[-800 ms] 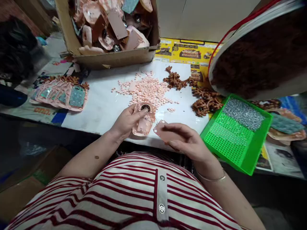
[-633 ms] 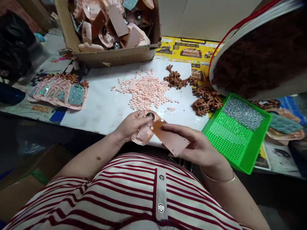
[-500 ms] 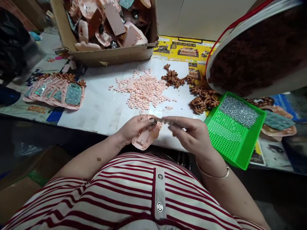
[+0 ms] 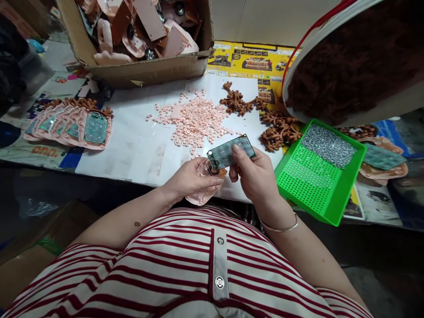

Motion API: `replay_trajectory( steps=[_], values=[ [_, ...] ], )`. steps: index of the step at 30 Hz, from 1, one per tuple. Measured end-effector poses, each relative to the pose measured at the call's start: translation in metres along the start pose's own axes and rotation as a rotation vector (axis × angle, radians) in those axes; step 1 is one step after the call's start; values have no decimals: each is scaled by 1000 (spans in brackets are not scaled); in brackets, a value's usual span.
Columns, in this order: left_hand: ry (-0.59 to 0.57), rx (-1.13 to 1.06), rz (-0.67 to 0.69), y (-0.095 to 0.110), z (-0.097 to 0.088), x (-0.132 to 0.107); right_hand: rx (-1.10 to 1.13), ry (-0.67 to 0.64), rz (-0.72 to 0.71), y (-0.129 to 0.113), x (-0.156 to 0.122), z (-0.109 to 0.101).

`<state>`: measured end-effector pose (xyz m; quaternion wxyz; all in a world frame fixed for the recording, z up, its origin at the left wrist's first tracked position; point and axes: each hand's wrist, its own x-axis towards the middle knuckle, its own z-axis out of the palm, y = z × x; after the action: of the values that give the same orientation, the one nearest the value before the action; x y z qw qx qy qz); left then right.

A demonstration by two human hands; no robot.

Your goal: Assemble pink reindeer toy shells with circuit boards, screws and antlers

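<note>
Circuit board (image 4: 227, 154), just flipped from its pinkish side, is presenting its green face for access, pinched by fingers of the right hand (image 4: 260, 176) at one end of the pink plastic shell (image 4: 199, 197) that the left hand (image 4: 185, 179) is clasping.

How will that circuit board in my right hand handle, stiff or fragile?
The circuit board is probably stiff, looking flat though your right hand grips one end. The thin wires by its other end look easily bent, so that end may be fragile.
</note>
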<state>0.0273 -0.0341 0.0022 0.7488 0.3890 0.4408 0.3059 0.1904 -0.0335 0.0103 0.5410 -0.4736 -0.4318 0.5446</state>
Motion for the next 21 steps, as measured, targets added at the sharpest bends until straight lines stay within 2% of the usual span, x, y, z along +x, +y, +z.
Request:
replay_trajectory(
  steps=[3, 6, 14, 17, 21],
  values=[
    [26, 24, 43, -1, 2, 1, 34, 0, 35, 1, -1, 4],
    [37, 56, 77, -4, 1, 3, -17, -2, 5, 0, -5, 2],
    [59, 58, 25, -3, -7, 1, -436, 144, -271, 1, -17, -18],
    [68, 53, 25, -2, -8, 1, -413, 160, -233, 4, -19, -21],
    [59, 42, 4, -2, -7, 2, -274, 171, -141, 4, -17, -17]
  ],
)
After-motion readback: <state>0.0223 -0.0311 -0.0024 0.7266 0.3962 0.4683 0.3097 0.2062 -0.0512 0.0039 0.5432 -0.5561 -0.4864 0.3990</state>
